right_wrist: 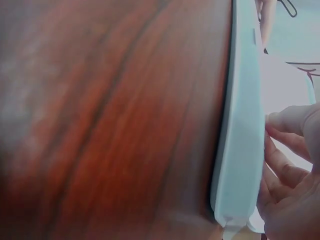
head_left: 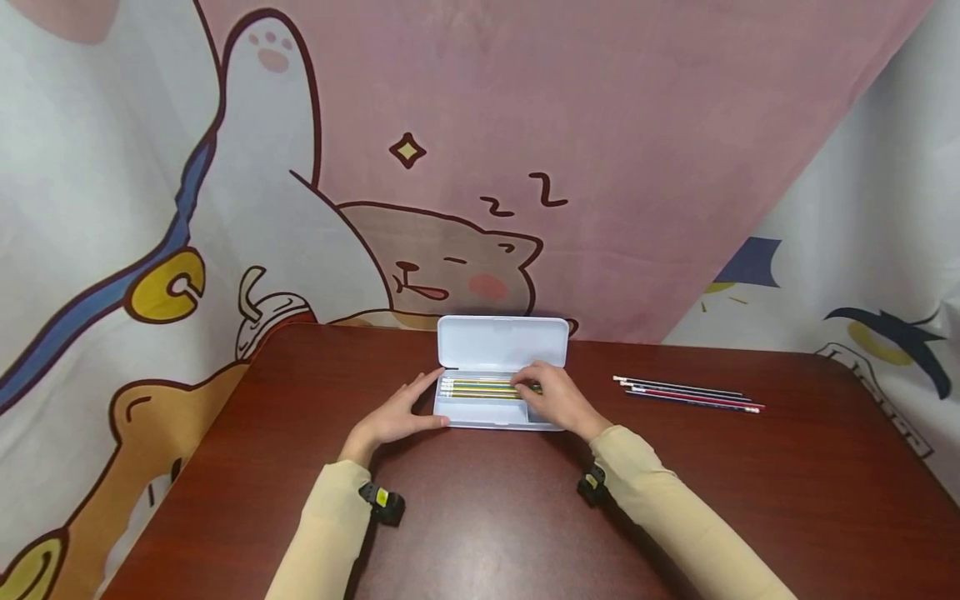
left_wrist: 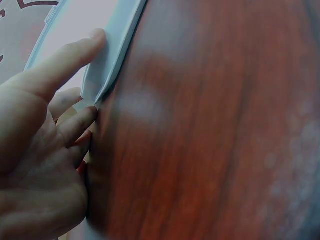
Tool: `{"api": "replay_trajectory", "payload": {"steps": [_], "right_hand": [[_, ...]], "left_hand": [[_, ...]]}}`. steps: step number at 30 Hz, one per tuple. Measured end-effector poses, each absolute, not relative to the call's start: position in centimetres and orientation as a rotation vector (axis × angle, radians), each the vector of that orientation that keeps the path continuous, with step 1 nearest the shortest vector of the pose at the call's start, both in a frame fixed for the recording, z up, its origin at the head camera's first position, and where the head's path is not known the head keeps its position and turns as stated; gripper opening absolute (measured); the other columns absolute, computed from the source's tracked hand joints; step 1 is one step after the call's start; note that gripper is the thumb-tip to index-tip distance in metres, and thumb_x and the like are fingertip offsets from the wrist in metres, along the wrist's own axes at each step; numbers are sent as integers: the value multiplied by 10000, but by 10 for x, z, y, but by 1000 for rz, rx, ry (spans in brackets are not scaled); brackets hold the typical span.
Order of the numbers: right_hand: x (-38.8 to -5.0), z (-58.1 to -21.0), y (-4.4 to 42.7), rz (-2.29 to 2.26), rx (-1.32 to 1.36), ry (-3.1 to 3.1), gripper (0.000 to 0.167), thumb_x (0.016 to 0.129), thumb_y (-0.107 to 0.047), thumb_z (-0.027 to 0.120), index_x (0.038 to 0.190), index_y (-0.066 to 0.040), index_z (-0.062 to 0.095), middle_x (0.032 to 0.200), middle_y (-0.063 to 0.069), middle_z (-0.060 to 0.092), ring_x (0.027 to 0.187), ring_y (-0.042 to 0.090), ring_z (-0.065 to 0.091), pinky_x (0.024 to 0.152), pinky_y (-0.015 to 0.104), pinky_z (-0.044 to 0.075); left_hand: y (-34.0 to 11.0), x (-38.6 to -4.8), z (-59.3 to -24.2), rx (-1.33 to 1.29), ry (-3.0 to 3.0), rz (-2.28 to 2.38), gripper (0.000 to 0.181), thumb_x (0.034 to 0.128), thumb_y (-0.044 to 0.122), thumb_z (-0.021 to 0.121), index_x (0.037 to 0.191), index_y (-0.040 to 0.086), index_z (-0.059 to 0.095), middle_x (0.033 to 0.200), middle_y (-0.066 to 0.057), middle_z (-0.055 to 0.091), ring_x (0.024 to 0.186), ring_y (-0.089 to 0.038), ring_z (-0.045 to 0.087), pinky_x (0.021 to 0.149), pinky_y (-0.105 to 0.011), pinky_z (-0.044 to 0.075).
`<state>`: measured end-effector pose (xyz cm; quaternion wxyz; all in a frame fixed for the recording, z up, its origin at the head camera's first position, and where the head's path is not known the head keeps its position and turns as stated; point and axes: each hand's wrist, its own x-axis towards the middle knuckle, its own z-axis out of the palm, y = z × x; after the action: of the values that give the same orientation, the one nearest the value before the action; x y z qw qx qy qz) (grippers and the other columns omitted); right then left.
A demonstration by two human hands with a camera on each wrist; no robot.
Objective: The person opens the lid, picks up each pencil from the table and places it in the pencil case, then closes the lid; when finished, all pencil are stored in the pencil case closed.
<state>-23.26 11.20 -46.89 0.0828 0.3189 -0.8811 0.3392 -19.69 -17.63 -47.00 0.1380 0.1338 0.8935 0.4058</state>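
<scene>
Cream sleeves [head_left: 682, 504] are covering my forearms nearest the view, each wearing a small black wrist camera [head_left: 386, 506]. Beyond them, on the reddish-brown worktop [head_left: 465, 500], a white pencil case [head_left: 483, 412] is lying open near the far edge, its lid [head_left: 502, 342] standing up behind. Striped pencils [head_left: 480, 389] are lying side by side in its rear compartment. My left hand [head_left: 397, 417] is framing the case's left end, its fingers extended and released, the thumb touching the front wall. My right hand [head_left: 558, 398] is reaching in over the pencils' right end, fingers bent, thumb meeting the index finger; the case is hiding the tips, so I cannot tell whether they are grasping a pencil. To the right, loose pencils [head_left: 696, 397], dark ones and a red one, are resting well apart from the case.
</scene>
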Motion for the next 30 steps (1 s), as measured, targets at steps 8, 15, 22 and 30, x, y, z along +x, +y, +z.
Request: {"api": "replay_trajectory", "payload": {"steps": [8, 15, 22, 30], "right_hand": [[-226, -465, 131, 1088, 906, -2596, 124, 841, 23, 688, 949, -16, 735, 880, 48, 673, 847, 207, 631, 766, 383, 495], [-218, -458, 153, 1190, 744, -2672, 159, 869, 31, 649, 983, -40, 735, 955, 47, 666, 873, 204, 602, 776, 411, 495], [-213, -458, 181, 1158, 664, -2687, 153, 872, 21, 657, 997, -35, 725, 955, 58, 665, 897, 217, 605, 830, 448, 487], [-203, -463, 227, 1052, 606, -2686, 167, 872, 37, 650, 1001, -44, 717, 998, 81, 670, 942, 263, 616, 834, 463, 466]], "left_hand": [[-177, -197, -472, 402, 2584, 1178, 866, 829, 359, 749, 1529, 143, 287, 1568, -182, 211, 1443, -388, 79, 1073, -655, 131], [-179, -196, -471, 430, 2583, 1190, 869, 827, 351, 752, 1527, 127, 288, 1566, -171, 224, 1442, -392, 79, 1084, -643, 111], [-180, -195, -470, 417, 2589, 1171, 867, 830, 354, 746, 1528, 123, 286, 1564, -179, 223, 1442, -391, 81, 1101, -617, 85], [-178, -196, -470, 410, 2574, 1189, 851, 842, 340, 741, 1528, 123, 287, 1565, -199, 201, 1441, -395, 78, 1076, -651, 124]]}}
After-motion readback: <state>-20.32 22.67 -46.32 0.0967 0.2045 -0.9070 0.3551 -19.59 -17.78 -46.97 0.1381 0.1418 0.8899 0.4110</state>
